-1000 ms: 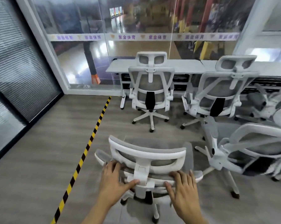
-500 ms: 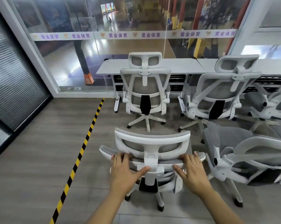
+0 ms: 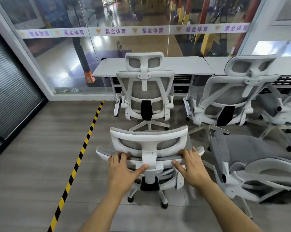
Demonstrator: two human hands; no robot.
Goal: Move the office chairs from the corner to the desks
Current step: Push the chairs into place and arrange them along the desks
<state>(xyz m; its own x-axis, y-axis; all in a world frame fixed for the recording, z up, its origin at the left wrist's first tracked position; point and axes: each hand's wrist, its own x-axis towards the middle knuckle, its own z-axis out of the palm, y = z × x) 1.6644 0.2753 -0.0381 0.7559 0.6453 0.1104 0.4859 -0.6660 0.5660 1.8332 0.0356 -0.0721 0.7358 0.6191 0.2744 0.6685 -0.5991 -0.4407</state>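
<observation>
A white office chair with grey mesh (image 3: 149, 137) stands directly in front of me, its back toward me. My left hand (image 3: 123, 171) grips the top edge of its backrest left of the centre post, thumb underneath. My right hand (image 3: 190, 166) grips the same edge on the right. Just beyond it a second white chair (image 3: 145, 92) is tucked at the grey desk (image 3: 183, 66) by the glass wall. A third chair (image 3: 228, 96) stands at the neighbouring desk to the right.
Another grey-seated chair (image 3: 252, 158) stands close on my right, and one more (image 3: 282, 106) lies further back right. A yellow-and-black floor tape (image 3: 77, 159) runs diagonally on the left. A dark blind-covered wall (image 3: 10, 91) closes the left side.
The chair I hold has rolled forward toward the desks, closing on the chair tucked there. Both hands kept their grip on the backrest, and my arms have stretched out.
</observation>
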